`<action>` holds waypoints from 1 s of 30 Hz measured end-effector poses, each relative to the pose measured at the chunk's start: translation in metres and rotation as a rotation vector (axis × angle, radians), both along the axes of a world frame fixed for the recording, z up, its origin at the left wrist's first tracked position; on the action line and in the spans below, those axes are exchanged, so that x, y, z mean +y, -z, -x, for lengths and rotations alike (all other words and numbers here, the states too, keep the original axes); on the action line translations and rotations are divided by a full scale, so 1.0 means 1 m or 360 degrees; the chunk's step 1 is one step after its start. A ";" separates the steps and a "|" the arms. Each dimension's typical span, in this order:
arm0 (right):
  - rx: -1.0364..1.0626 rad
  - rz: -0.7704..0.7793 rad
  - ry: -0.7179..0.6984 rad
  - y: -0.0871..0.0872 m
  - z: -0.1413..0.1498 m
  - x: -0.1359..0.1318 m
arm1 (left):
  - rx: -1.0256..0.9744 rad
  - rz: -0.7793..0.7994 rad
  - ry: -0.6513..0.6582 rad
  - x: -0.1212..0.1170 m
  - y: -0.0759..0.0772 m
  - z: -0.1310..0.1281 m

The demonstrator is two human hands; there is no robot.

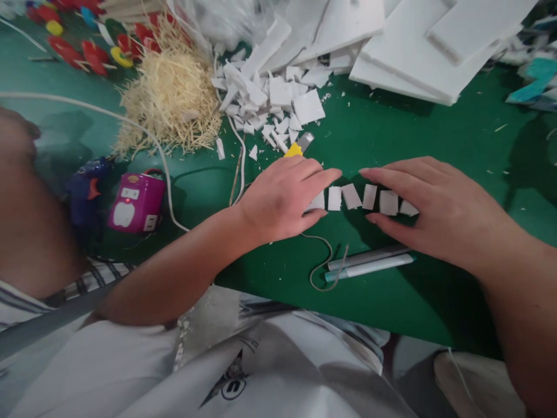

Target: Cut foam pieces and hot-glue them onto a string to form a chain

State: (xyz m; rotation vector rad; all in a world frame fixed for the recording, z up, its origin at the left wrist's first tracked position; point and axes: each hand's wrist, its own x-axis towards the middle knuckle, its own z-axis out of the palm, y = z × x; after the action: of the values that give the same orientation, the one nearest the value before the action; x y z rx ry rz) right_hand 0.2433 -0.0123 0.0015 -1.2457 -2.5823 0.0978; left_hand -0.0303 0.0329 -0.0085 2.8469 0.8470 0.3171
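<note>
A row of small white foam pieces (335, 198) lies on the green table between my two hands. My left hand (282, 197) arches over the left end of the row, its fingers and thumb apart around a piece partly hidden under the palm. Around the right end curves my right hand (435, 203), thumb and fingers spread, with a squarish foam piece (389, 202) and another one within the gap. Whether either hand touches the pieces is hard to tell. Below the row lie two pens, a white marker (376, 267) and a greyish one (369, 256), beside a thin loose cord (310, 280).
Behind my left hand is a yellow and grey tool (294, 150), partly covered. Foam scraps (278, 96), large foam sheets (404, 58) and a heap of thin wooden sticks (174, 96) fill the back. A magenta box (137, 202) and cable (167, 174) lie left, near another person's arm (35, 215).
</note>
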 end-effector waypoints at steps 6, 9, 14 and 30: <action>-0.0176 -0.0062 0.0083 -0.007 -0.012 -0.005 | -0.0042 -0.0010 0.0003 0.000 0.001 0.001; -0.0167 0.0033 0.0109 -0.005 -0.018 -0.003 | -0.0041 0.0002 0.0016 0.001 0.001 0.002; -0.0103 0.0167 0.0144 -0.004 -0.016 0.001 | -0.0041 0.0010 0.0049 0.003 0.000 0.003; 0.0019 0.0108 0.0086 0.001 0.001 0.006 | -0.0126 0.0019 0.0135 0.003 0.002 0.001</action>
State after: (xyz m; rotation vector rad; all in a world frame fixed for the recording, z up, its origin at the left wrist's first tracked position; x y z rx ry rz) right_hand 0.2422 -0.0066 0.0003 -1.3331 -2.5531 0.1826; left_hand -0.0309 0.0359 -0.0105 2.8282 0.7087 0.4094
